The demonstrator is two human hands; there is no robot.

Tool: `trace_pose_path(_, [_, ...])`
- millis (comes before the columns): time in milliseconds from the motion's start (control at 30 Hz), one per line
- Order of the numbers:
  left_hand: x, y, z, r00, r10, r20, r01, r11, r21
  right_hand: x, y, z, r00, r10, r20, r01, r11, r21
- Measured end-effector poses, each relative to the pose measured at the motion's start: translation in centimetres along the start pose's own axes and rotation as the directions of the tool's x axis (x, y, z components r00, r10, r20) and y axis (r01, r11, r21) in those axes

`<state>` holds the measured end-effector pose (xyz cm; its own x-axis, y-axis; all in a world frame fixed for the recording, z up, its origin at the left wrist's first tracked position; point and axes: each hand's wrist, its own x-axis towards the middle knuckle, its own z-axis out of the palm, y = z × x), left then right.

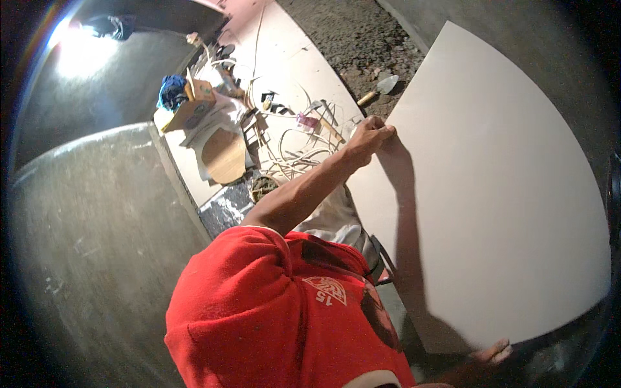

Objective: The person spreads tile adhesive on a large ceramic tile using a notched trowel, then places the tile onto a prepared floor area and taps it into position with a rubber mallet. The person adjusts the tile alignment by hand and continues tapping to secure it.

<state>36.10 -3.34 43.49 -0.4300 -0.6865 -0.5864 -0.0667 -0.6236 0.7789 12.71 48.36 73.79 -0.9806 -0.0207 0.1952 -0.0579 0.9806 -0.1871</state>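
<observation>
Shirt (239, 310): red, nearest the camera, left of the panel's lower part.
Panel (498, 187): broad, pale and smooth, filling the right side of the view; its edges look bent, and it stands tilted between the two hands.
Left hand (372, 137): closed on the panel's left edge, toward its upper part, fingers folded in and thumb laid along it.
Left arm (304, 187): bare, stretched out from the shirt to the panel.
Right hand (495, 354): at the panel's lower edge, fingertips showing beside it; mostly dark, so I cannot tell whether it grips.
Shadow (407, 220): dark, arm-shaped, falling down the left part of the panel.
Mortar (336, 32): rough and grey, beyond the panel's upper left edge.
Trowel (387, 85): lying on the mortar, just beside the panel's upper left edge, its wooden handle pointing away from the panel.
Floor (284, 64): a pale strip left of the panel, strewn with small tools too jumbled to tell apart.
Cable (284, 150): white, looped on the floor, left of the panel.
Board (224, 155): tan, round-edged, farther left of the panel than the cable.
Bucket (264, 187): holding grey mix, left of the panel, near the arm.
Cloth (173, 92): blue, well left of the panel, on a box (194, 115).
Lamp (77, 48): glaring, farthest left of the panel.
</observation>
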Motion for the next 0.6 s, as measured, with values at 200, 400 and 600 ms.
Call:
trace_pose_path(200, [2.4,3.8,-6.3,0.981,-0.046,-0.189,0.071,0.989,0.129,1.9,-10.7,5.0,0.946,-0.095,0.309,0.138,0.983,-0.119])
trace_pose_path(400, [6.0,10.1,-15.3,0.948,-0.014,-0.319,0.114,0.948,0.297,0.9,-20.7,10.0,0.896,-0.037,0.442,-0.014,0.993,0.113])
trace_pose_path(600, [12.5,14.6,-25.0,0.924,-0.002,-0.383,0.188,0.873,0.450,-0.4,-29.5,18.4,0.803,0.026,0.595,-0.371,0.803,0.466])
